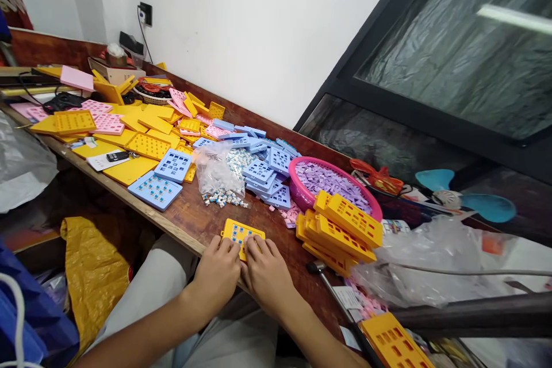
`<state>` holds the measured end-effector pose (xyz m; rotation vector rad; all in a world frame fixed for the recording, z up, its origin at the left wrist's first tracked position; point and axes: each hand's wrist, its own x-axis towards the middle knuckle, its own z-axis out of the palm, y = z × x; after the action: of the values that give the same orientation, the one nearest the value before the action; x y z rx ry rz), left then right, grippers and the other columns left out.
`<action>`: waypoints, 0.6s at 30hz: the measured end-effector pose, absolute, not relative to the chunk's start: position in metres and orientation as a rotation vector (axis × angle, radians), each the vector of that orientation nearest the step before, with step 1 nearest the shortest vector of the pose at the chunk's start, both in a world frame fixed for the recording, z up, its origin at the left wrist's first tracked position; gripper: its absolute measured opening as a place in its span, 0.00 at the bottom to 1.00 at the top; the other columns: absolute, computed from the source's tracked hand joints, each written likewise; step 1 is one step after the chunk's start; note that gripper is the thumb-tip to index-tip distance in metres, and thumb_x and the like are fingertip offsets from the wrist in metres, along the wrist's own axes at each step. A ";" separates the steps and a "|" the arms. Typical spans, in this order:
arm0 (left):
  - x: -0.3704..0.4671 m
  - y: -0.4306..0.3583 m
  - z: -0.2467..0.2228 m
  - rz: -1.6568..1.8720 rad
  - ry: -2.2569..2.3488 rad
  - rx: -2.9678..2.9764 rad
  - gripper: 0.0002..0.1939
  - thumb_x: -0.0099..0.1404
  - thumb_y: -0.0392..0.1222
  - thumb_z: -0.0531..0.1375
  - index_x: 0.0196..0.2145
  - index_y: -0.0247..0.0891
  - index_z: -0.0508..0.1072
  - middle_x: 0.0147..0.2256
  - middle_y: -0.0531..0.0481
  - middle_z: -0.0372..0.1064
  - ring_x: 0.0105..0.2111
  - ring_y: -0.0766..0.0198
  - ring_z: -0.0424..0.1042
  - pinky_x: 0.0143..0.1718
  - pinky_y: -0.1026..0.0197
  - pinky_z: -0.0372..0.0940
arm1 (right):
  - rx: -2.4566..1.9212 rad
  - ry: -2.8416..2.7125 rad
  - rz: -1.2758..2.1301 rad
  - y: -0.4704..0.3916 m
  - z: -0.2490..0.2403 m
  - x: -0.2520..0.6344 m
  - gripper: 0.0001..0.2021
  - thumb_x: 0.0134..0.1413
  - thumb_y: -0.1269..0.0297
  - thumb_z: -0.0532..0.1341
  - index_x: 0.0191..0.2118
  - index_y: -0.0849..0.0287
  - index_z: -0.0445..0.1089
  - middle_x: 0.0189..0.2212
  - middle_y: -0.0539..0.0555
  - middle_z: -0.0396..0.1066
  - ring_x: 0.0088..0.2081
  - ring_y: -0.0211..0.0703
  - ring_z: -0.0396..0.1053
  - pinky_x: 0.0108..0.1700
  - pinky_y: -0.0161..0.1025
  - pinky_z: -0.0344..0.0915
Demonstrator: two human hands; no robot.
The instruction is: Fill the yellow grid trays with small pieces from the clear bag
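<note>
At the wooden table's front edge lies a small yellow plastic panel, fitted with several small blue-and-white switch-like parts. My left hand is closed around its near left side, fingers curled over the top. My right hand grips the near right side, its fingertips bent down onto the panel's face; what lies under them is hidden. Beyond the panel, loose blue-and-white parts spill from a clear plastic bag. To the left are two light-blue panels, the nearer one fitted with similar blue parts.
A pink basket of small purple pieces stands right of the bag. Stacked yellow panels and a hammer-like tool lie on the right. Yellow, pink and blue panels cover the left of the table. A fan with blue blades is far right.
</note>
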<state>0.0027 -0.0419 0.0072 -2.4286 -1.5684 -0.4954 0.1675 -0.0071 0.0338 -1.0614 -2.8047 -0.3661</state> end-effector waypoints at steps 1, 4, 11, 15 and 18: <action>0.002 -0.043 0.007 -0.488 -1.542 -2.437 0.10 0.70 0.39 0.59 0.43 0.38 0.81 0.40 0.42 0.73 0.42 0.53 0.67 0.47 0.48 0.59 | -1.070 -2.812 -0.336 -0.007 0.038 0.168 0.15 0.66 0.62 0.57 0.51 0.64 0.74 0.51 0.66 0.71 0.54 0.58 0.64 0.57 0.54 0.58; 0.003 -0.050 0.001 -0.497 -1.466 -2.389 0.12 0.69 0.38 0.59 0.45 0.36 0.80 0.45 0.40 0.73 0.45 0.52 0.67 0.49 0.48 0.59 | -1.065 -2.816 -0.041 0.016 0.049 0.174 0.12 0.68 0.61 0.56 0.46 0.58 0.75 0.44 0.60 0.75 0.48 0.53 0.68 0.53 0.50 0.62; -0.007 -0.044 0.012 -0.670 -1.599 -2.471 0.11 0.70 0.40 0.58 0.42 0.34 0.79 0.41 0.41 0.74 0.43 0.52 0.69 0.46 0.50 0.62 | -1.285 -2.245 0.381 0.129 0.031 0.170 0.13 0.64 0.61 0.57 0.48 0.57 0.76 0.45 0.57 0.78 0.45 0.48 0.74 0.49 0.44 0.67; -0.056 -0.007 0.024 -1.019 -1.883 -2.354 0.10 0.72 0.39 0.55 0.45 0.41 0.77 0.43 0.46 0.73 0.45 0.56 0.69 0.47 0.54 0.62 | -1.254 -2.230 0.368 0.151 0.009 0.158 0.13 0.63 0.60 0.58 0.43 0.57 0.79 0.40 0.58 0.78 0.42 0.49 0.74 0.47 0.45 0.67; -0.091 0.026 0.021 -1.013 -2.055 -2.197 0.12 0.72 0.36 0.55 0.47 0.39 0.77 0.44 0.44 0.73 0.45 0.56 0.70 0.48 0.55 0.63 | -1.197 -2.238 0.390 0.151 0.001 0.160 0.12 0.62 0.60 0.60 0.40 0.58 0.79 0.39 0.58 0.78 0.41 0.49 0.73 0.47 0.44 0.67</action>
<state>-0.0912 0.0258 0.0212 -2.1973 -2.0547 -1.0134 0.1601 0.1506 0.0012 -1.1968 -2.2376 0.3901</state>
